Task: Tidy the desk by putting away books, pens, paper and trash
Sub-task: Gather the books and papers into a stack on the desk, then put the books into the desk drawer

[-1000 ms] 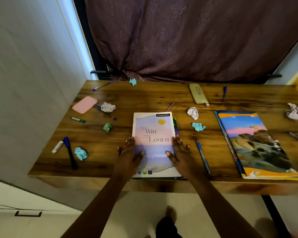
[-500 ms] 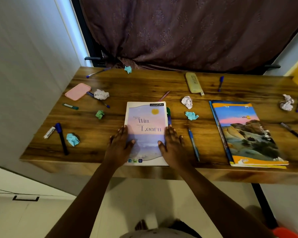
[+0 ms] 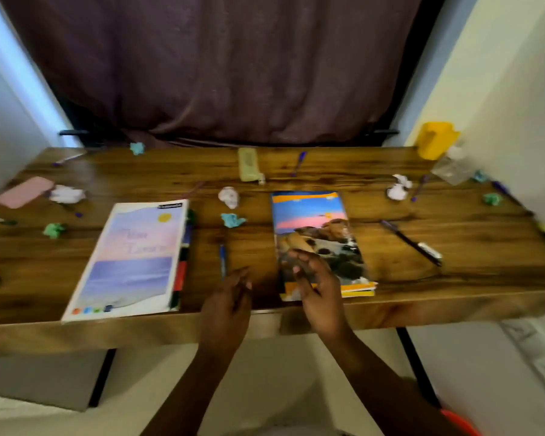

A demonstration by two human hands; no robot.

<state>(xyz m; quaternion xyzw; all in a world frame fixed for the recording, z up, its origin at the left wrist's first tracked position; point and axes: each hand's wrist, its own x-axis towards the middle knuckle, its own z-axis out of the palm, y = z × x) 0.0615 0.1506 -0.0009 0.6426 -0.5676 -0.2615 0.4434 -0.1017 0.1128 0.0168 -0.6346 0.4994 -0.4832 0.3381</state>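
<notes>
A pale notebook (image 3: 132, 256) lies flat near the front left of the wooden desk (image 3: 422, 291), with darker books under it showing along its right edge. A second stack with a landscape cover (image 3: 315, 234) lies to its right. My right hand (image 3: 315, 284) hovers over the near end of that stack, fingers loosely spread, holding nothing. My left hand (image 3: 228, 297) is just left of it over the desk's front edge, fingers relaxed. A blue pen (image 3: 222, 261) lies between the books. Crumpled paper balls, one white (image 3: 228, 197) and one teal (image 3: 232, 219), sit behind it.
More pens (image 3: 411, 242) (image 3: 299, 163), paper balls (image 3: 398, 187) (image 3: 54, 229) and a pink case (image 3: 24, 191) are scattered over the desk. A pale pouch (image 3: 248, 164) lies at the back, a yellow container (image 3: 436, 140) at the back right corner. A curtain hangs behind, walls stand on both sides.
Both hands have left the pale notebook and moved right toward the landscape-cover stack. The view has swung right. The notebook stays where it lay.
</notes>
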